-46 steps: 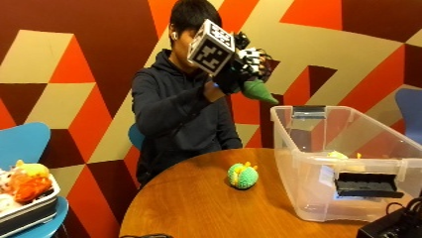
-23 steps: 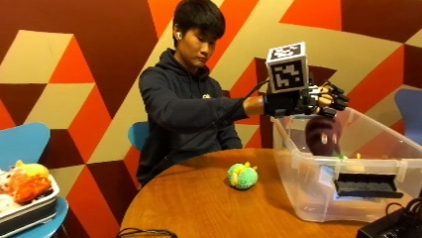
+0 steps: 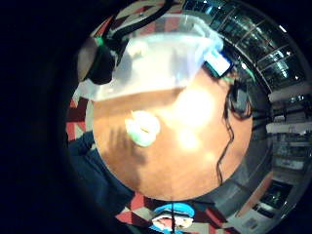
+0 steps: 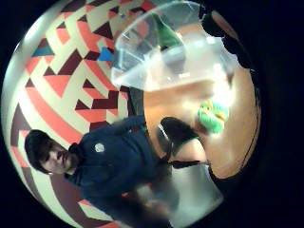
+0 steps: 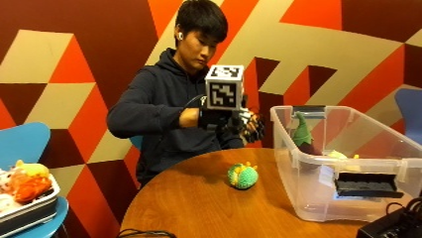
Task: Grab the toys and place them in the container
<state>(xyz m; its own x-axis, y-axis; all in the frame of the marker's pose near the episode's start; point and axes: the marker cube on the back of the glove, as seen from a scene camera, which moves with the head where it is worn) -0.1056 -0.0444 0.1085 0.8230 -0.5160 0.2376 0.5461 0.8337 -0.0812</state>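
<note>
**A:** While hovering above the wooden table point(image 5: 184, 208), just short of the clear plastic container point(image 5: 288, 148), shows only loosely curled fingers point(image 5: 254, 130) on the gloved right hand point(image 5: 237, 124). Holding nothing, as far as can be told.

**B:** Agreed. Seeing no toy pinched or wrapped in either palm view. And for the toys?

**A:** Counting one left out on the table: a green and yellow knitted ball point(image 5: 242, 176), near the container's wall, below the hand. Inside already: a green-topped toy point(image 5: 302, 130) standing by the back wall, plus something pale yellow point(image 5: 338, 155) on the floor, too small to name.

**B:** So probably reaching down for the ball next. Any worries?

**A:** Round, so likely to roll if nudged from the side rather than closed on from above. Could run toward the table edge or bump against the container wall.

**B:** Probably soft too. May squash and slip out of a shallow pinch on the way up.

**A:** Then mind the rim. High-sided, so carrying too low could knock the ball loose against it, or shove the container toward the black box point(image 5: 389, 229) at the table's end.

**B:** And the orange plush toys point(image 5: 26, 181) in the tray point(image 5: 33, 210) on the blue chair?

**A:** Well apart from the hand. Easy to forget, leaving the task unfinished.
</note>
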